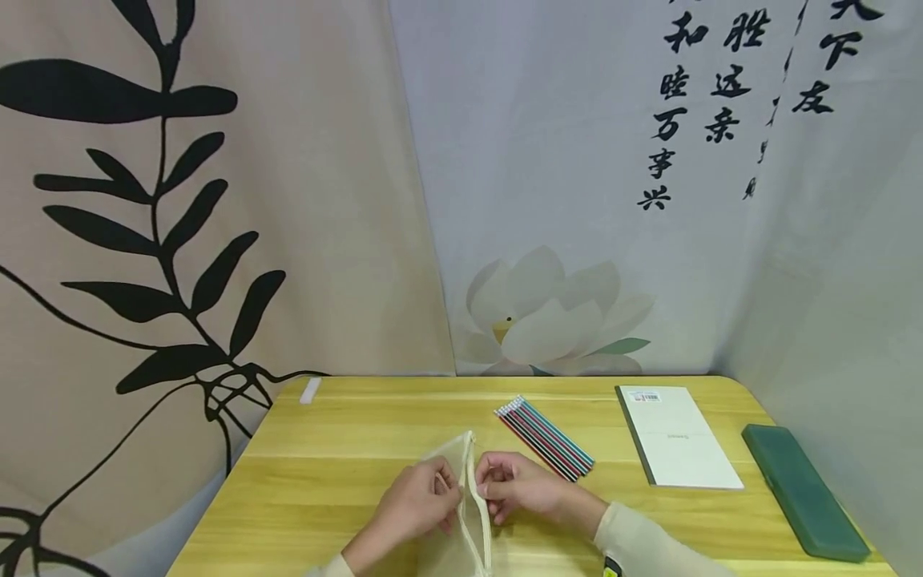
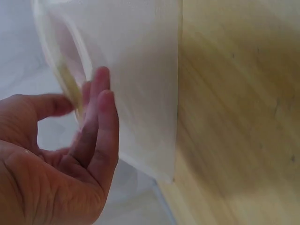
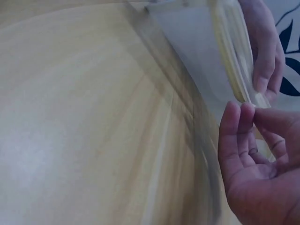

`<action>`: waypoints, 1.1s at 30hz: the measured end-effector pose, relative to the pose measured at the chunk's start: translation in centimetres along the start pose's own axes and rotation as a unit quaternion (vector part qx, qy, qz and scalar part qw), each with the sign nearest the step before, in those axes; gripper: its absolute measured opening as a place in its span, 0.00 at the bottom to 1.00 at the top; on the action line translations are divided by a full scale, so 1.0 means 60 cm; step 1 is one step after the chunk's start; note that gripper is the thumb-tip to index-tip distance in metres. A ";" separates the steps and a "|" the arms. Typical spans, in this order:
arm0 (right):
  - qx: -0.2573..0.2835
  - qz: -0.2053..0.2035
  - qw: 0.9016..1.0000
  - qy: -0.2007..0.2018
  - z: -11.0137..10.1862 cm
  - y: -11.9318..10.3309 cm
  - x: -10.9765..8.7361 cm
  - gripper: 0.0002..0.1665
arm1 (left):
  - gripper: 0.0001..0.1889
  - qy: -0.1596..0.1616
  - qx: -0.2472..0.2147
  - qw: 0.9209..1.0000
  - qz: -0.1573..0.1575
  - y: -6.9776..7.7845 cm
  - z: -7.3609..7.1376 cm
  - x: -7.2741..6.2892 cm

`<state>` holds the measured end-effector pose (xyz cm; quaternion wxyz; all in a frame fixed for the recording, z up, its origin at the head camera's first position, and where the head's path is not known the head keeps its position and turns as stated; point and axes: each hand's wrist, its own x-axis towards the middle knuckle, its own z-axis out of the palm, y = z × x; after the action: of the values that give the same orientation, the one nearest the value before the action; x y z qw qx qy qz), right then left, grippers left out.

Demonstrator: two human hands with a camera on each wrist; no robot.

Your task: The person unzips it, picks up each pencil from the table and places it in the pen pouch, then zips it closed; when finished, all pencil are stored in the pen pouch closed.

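Observation:
A pale cream zip pouch (image 1: 447, 549) stands on edge at the table's front, its mouth parted along the zipper (image 1: 472, 505). My left hand (image 1: 417, 498) pinches the left lip of that mouth between thumb and fingers. On the opposite lip, my right hand (image 1: 521, 483) has a similar pinch. In the left wrist view the pouch (image 2: 145, 70) shows a gap between its two edges beside my fingertips. The right wrist view has the yellowish zipper band (image 3: 227, 51) running down to my right thumb and fingers. The pouch's inside is mostly hidden.
Behind my right hand lies a row of several striped pencils (image 1: 544, 437). Farther right are a white notebook (image 1: 681, 437) with a dark spine and a long green case (image 1: 804, 493). A small white strip (image 1: 310, 390) lies at the table's back left corner.

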<state>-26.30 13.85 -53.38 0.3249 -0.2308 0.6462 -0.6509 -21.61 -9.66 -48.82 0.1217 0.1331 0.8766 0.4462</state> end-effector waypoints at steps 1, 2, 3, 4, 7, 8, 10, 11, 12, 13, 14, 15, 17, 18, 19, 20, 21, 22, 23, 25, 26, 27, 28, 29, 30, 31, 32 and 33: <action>-0.004 -0.002 1.000 -0.008 0.001 -0.001 0.000 0.12 | 0.12 -0.001 0.009 1.000 0.001 0.001 0.000 0.001; -0.008 -0.005 1.000 -0.014 0.002 -0.002 0.001 0.12 | 0.15 -0.003 0.015 1.000 0.003 0.002 0.000 0.001; -0.011 -0.008 1.000 -0.019 0.003 -0.002 0.002 0.13 | 0.19 -0.003 0.021 1.000 0.004 0.003 0.001 0.002; -0.014 -0.011 1.000 -0.022 0.003 -0.003 0.002 0.13 | 0.21 -0.004 0.024 1.000 0.006 0.004 0.001 0.003; -0.023 -0.017 0.999 -0.026 0.002 -0.004 0.004 0.12 | 0.24 0.000 0.030 0.999 0.015 0.010 0.000 0.004; -0.027 -0.018 0.999 -0.025 0.001 -0.004 0.003 0.12 | 0.23 0.003 0.032 0.999 0.016 0.012 -0.001 0.003; -0.042 -0.021 0.999 -0.015 -0.002 -0.005 0.003 0.11 | 0.21 0.008 0.037 0.999 0.016 0.015 -0.005 0.001; -0.051 -0.020 0.998 -0.004 -0.004 -0.006 0.002 0.10 | 0.20 0.008 0.040 0.999 0.015 0.016 -0.007 0.000; -0.065 -0.020 0.998 0.011 -0.006 -0.006 0.001 0.09 | 0.19 0.006 0.039 0.999 0.012 0.017 -0.010 -0.001; -0.076 -0.020 0.997 0.028 -0.009 -0.004 0.001 0.08 | 0.17 0.003 0.039 0.999 0.012 0.016 -0.013 -0.002; -0.087 -0.021 0.995 0.046 -0.011 -0.002 0.000 0.07 | 0.16 -0.002 0.039 0.999 0.011 0.015 -0.016 -0.003; -0.100 -0.022 0.993 0.063 -0.014 0.000 0.000 0.06 | 0.15 -0.007 0.039 0.999 0.009 0.013 -0.020 -0.003; -0.123 -0.025 0.988 0.094 -0.020 0.004 -0.002 0.04 | 0.11 -0.013 0.037 0.999 0.003 0.010 -0.026 -0.006; -0.134 -0.028 0.985 0.103 -0.023 0.006 -0.003 0.03 | 0.09 -0.013 0.039 0.999 0.001 0.009 -0.029 -0.006; -0.140 -0.030 0.984 0.109 -0.026 0.007 -0.003 0.03 | 0.08 -0.011 0.046 0.999 0.000 0.007 -0.031 -0.007; -0.150 -0.032 0.981 0.116 -0.028 0.006 -0.005 0.02 | 0.06 -0.009 0.052 0.999 -0.003 0.007 -0.034 -0.009; -0.161 -0.033 0.979 0.122 -0.030 0.005 -0.006 0.03 | 0.05 -0.005 0.057 0.998 -0.006 0.008 -0.036 -0.011; -0.167 -0.032 0.977 0.126 -0.032 0.005 -0.007 0.03 | 0.05 -0.001 0.064 0.998 -0.006 0.009 -0.039 -0.013; -0.173 -0.034 0.976 0.129 -0.033 0.004 -0.008 0.04 | 0.05 0.003 0.070 0.998 -0.004 0.010 -0.042 -0.015; -0.182 -0.036 0.973 0.137 -0.037 0.003 -0.008 0.05 | 0.05 0.007 0.087 0.996 0.004 0.013 -0.047 -0.019; -0.185 -0.037 0.972 0.140 -0.038 0.003 -0.009 0.06 | 0.05 0.009 0.093 0.996 0.008 0.015 -0.050 -0.021; -0.190 -0.039 0.971 0.142 -0.040 0.003 -0.008 0.06 | 0.05 0.015 0.103 0.994 0.012 0.018 -0.053 -0.023; -0.195 -0.039 0.969 0.145 -0.042 0.004 -0.008 0.05 | 0.05 0.023 0.117 0.993 0.016 0.021 -0.055 -0.026; -0.201 -0.038 0.968 0.148 -0.043 0.005 -0.008 0.06 | 0.06 0.032 0.131 0.991 0.020 0.024 -0.056 -0.028; -0.208 -0.038 0.966 0.151 -0.045 0.006 -0.007 0.05 | 0.06 0.042 0.149 0.988 0.025 0.027 -0.056 -0.030; -0.214 -0.037 0.964 0.154 -0.046 0.008 -0.007 0.06 | 0.06 0.052 0.168 0.984 0.029 0.031 -0.056 -0.033; -0.217 -0.035 0.963 0.155 -0.046 0.010 -0.006 0.05 | 0.07 0.064 0.186 0.980 0.034 0.035 -0.054 -0.035; -0.222 -0.033 0.962 0.156 -0.046 0.012 -0.006 0.05 | 0.07 0.074 0.204 0.975 0.039 0.038 -0.052 -0.036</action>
<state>-27.97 16.04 -54.18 0.1390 -0.2143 0.8090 -0.5294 -20.36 -11.45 -44.94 0.0092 0.1559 0.9498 0.2712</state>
